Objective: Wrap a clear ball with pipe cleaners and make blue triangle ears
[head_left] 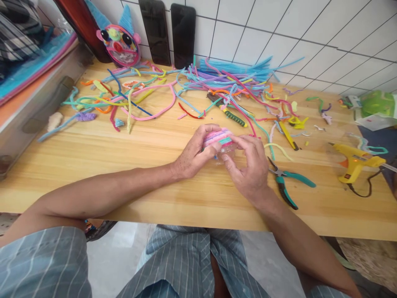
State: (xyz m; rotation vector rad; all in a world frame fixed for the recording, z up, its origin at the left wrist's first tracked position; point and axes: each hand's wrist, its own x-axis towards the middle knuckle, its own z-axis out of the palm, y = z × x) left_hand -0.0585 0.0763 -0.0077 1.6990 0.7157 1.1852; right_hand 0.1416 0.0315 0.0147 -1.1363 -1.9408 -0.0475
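Observation:
Between my two hands is a small clear plastic piece wrapped in pink, purple and teal pipe cleaners (223, 139). Its lower part is see-through, and my fingers hide much of its sides. My left hand (200, 151) curls around its left side with the thumb laid across the front. Fingers of my right hand (249, 163) press on the right side, the thumb near the clear lower edge. Just right of my right wrist lie teal-handled pliers (281, 176), their jaws slightly apart.
Loose pipe cleaners (229, 78) spread along the back. A decorated face figure (120, 45) and two phones (183, 35) lean there. To the right are a yellow glue gun (353, 161) and a yellow cutter (288, 133). A plastic bin (46, 107) stands left.

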